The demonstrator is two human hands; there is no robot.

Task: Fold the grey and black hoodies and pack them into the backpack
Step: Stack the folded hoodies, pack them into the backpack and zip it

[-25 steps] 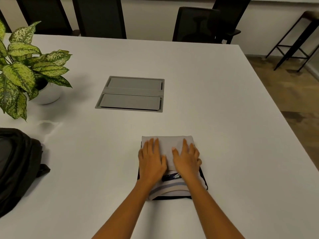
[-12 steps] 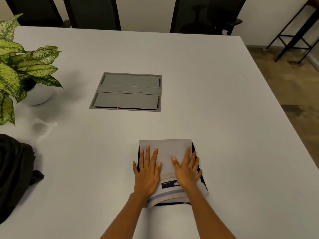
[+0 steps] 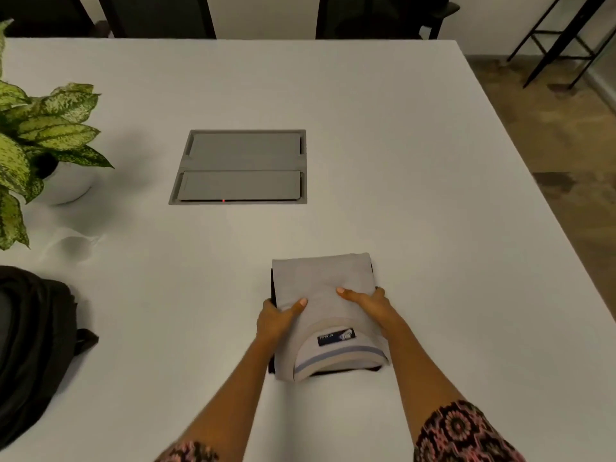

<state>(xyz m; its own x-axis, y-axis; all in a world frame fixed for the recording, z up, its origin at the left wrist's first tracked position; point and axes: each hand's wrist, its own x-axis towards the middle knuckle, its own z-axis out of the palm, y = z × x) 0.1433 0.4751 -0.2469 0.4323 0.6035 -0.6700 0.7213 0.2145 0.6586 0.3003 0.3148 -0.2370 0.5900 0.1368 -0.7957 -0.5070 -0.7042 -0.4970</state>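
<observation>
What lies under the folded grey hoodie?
The black hoodie: only dark edges show along the left and near sides of the grey hoodie; the rest is covered.

Potted plant (image 3: 40, 141), table's grey hatch (image 3: 238, 167)

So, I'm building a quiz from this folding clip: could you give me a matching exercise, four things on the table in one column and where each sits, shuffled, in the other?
Things
1. grey hoodie
2. black hoodie
3. backpack
4. potted plant

Places
A. near-left edge of the table
B. folded, top of the stack, gripped by the left hand and right hand
C. far left, beyond the backpack
D. bottom of the stack, only edges showing

Pairs: 1-B, 2-D, 3-A, 4-C
</observation>
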